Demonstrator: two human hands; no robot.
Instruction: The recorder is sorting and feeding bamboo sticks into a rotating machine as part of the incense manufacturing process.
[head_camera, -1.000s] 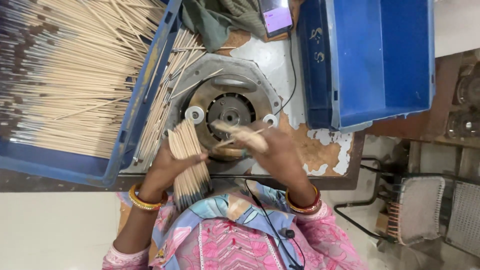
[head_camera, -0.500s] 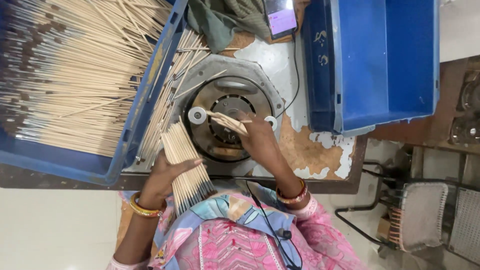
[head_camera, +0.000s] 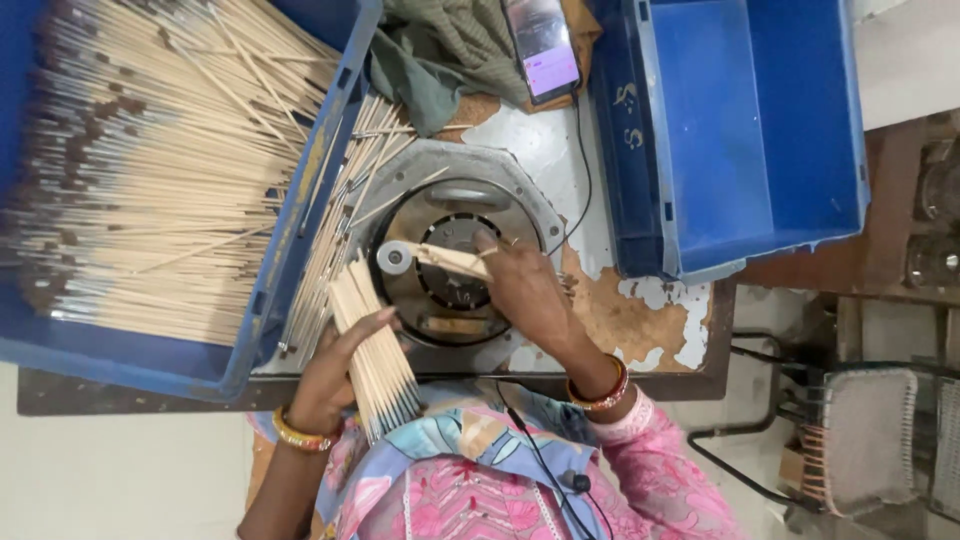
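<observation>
Two hands busy: left hand (head_camera: 335, 375) clamps a bundle of bamboo sticks (head_camera: 375, 350) at the table's near edge. Right hand (head_camera: 520, 290) pinches a few sticks (head_camera: 450, 260) at the white roller (head_camera: 394, 258) over the round machine (head_camera: 455, 262).

Left blue crate (head_camera: 240, 350) of sticks (head_camera: 150, 200) cut off by top and left frame edges. Right blue crate (head_camera: 740, 130) and phone (head_camera: 543, 45) clipped at top. Right hand (head_camera: 525, 290) hides part of the round machine (head_camera: 450, 270). Left hand (head_camera: 335, 375) covers the middle of the stick bundle (head_camera: 375, 355). Table (head_camera: 640, 320) far edge not visible.
</observation>
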